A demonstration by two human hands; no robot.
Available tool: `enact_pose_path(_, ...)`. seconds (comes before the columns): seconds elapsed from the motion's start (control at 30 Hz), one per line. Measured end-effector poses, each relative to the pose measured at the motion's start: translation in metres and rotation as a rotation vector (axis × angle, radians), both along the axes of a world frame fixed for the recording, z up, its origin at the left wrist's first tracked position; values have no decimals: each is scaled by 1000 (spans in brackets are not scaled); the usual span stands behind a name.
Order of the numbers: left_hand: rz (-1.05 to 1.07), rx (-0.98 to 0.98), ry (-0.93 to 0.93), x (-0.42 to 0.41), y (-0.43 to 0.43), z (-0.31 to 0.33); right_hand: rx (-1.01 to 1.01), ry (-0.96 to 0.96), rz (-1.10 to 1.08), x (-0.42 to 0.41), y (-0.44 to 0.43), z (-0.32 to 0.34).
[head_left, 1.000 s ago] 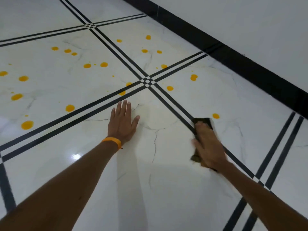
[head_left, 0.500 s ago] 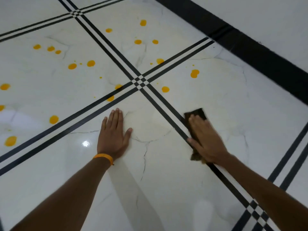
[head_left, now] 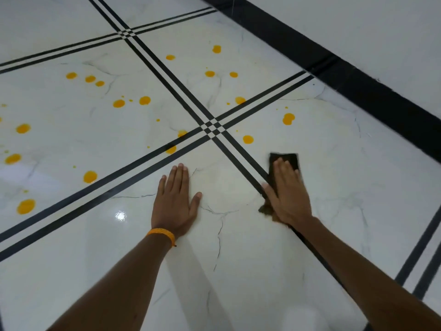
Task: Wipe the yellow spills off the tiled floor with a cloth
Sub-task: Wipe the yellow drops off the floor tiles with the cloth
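Observation:
My right hand [head_left: 287, 194] presses flat, fingers straight, on a dark folded cloth [head_left: 285, 160] lying on the white tiled floor [head_left: 238, 271], just right of the diagonal black double stripe. My left hand [head_left: 175, 201], with an orange band at the wrist, rests palm-down and spread on the tile to the cloth's left. Several yellow spills dot the floor beyond both hands: the nearest spill [head_left: 248, 139] lies just above the cloth, a double blob [head_left: 288, 118] farther up, and more spots [head_left: 90, 176] spread across the left tiles.
Black double stripes cross at a junction [head_left: 213, 128] ahead of my hands. A black skirting band [head_left: 358, 82] runs along the white wall at the upper right. A light glare [head_left: 120, 215] shines on the tile near my left wrist.
My right hand has pushed the cloth forward and slightly right across the tile; the spill that lay beside the cloth is gone. My left hand stays flat on the floor.

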State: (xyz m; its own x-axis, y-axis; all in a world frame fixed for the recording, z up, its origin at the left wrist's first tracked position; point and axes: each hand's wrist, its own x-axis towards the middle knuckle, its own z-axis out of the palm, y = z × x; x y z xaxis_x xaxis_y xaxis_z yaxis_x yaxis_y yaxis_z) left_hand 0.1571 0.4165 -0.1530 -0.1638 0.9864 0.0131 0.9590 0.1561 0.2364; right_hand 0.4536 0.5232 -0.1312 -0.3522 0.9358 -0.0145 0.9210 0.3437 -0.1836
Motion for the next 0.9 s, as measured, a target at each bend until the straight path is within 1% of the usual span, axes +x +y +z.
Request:
enact_pose_path(0.03,-2,-5,4,0,0,0,-14,-7,-111,-8,13,1)
enact_pose_path(0.07,-2,-3,7,0,0,-1,-20,2,-153,-23,15,1)
enact_pose_path(0.1,-2,1,11,-2,1,-2,-22,14,-117,-39,4,0)
enact_pose_path(0.13,-5,-2,14,-3,2,-3,-29,27,-20,-51,-15,0)
enact_pose_path(0.2,1,-9,10,-6,1,-1,-54,27,182,-51,-63,-1)
enact_pose_path(0.23,4,-6,8,-6,1,-2,-95,58,242,-44,-80,3)
enact_pose_path(0.27,7,0,3,-5,2,-2,-151,137,266,-36,-85,8)
enact_pose_path(0.3,-2,-2,-6,-3,1,0,-212,226,242,-30,-85,15)
enact_pose_path(0.37,-4,-1,-22,-2,-3,1,-256,348,113,-25,-65,27)
enact_pose_path(0.4,8,11,-22,-1,-4,1,-203,322,64,-26,-47,32)
enact_pose_path(0.43,14,12,-22,-1,-4,2,-162,250,48,-29,-27,36)
enact_pose_path(0.47,9,7,-24,-1,-3,1,-166,142,32,-33,-12,38)
enact_pose_path(0.5,3,1,-28,-1,-2,1,-221,31,13,-38,-1,42)
enact_pose_path(0.53,1,3,-29,0,-3,-1,-300,-35,2,-42,6,44)
enact_pose_path(0.63,8,9,-30,1,-4,-2,-550,-33,-11,-54,22,59)
enact_pose_path(0.7,14,14,-32,-2,-5,-2,-619,-14,30,-59,31,82)
enact_pose_path(0.77,14,10,-34,-5,-4,-3,-602,35,56,-59,41,111)
enact_pose_path(0.9,12,16,-51,-1,0,-1,-370,234,60,-52,53,185)
